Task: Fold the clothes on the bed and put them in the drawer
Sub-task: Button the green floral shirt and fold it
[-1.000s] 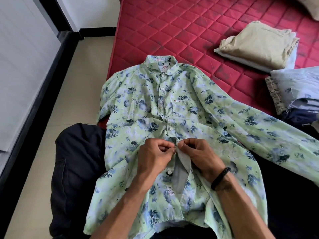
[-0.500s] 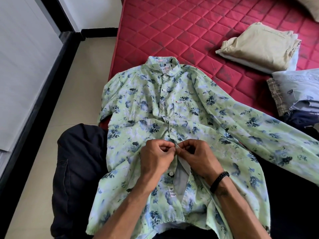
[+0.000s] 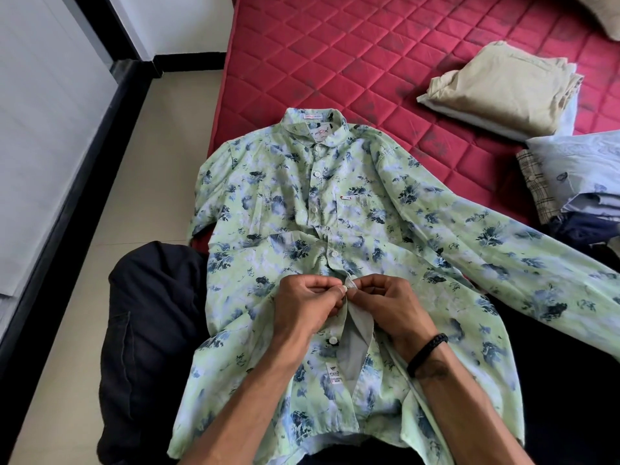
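A light green shirt with blue flower print point(image 3: 365, 209) lies face up across my lap and the red quilted mattress point(image 3: 352, 55), collar away from me. Its upper buttons are closed; the placket gapes below my hands. My left hand point(image 3: 303, 305) pinches the left placket edge at mid-front. My right hand point(image 3: 389, 308), a black band on its wrist, pinches the facing edge, fingertips meeting the left hand's. One long sleeve stretches out to the right.
Folded beige trousers point(image 3: 503, 88) sit on the mattress at upper right. A heap of pale blue, checked and dark clothes point(image 3: 577, 182) lies at the right edge. Cream floor tiles point(image 3: 110, 203) and a black-framed white panel point(image 3: 43, 135) lie to the left.
Both hands stay at the same button spot on the placket, with only small finger movements. The view has shifted slightly.
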Motion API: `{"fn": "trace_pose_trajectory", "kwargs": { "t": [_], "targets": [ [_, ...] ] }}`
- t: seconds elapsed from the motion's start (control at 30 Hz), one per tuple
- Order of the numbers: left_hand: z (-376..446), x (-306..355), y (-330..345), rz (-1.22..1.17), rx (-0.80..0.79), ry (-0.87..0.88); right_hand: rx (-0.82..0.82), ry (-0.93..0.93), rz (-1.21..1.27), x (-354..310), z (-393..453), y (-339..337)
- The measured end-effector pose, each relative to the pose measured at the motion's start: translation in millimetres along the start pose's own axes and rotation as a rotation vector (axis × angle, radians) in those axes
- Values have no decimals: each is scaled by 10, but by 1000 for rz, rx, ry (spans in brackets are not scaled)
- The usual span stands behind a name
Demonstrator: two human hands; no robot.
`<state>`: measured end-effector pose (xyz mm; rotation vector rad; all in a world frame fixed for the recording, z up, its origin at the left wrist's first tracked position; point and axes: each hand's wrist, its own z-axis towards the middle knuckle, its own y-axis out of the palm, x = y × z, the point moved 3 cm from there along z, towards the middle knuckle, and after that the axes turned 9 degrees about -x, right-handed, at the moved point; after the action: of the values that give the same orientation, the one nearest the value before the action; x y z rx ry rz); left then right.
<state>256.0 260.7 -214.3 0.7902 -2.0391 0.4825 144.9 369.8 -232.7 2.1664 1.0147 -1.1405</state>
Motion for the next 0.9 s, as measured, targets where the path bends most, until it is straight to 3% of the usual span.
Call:
{"fn": "trace_pose_trajectory", "kwargs": {
  "t": [0.3,0.63,0.8,0.9],
  "targets": [
    [-8,1,-34,30,11,41,-33,34,148,-46,-80,16],
    [-34,-23,-20,-181,-45,-68,55,-202,-402,-110,-154,81],
    [-49,-32,-2,-262,-34,-117,-4,-177,-249,-49,-146,105],
    [-55,-15,-6,-274,-50,-125,39,-197,-284,-64,-167,99]
  ]
}}
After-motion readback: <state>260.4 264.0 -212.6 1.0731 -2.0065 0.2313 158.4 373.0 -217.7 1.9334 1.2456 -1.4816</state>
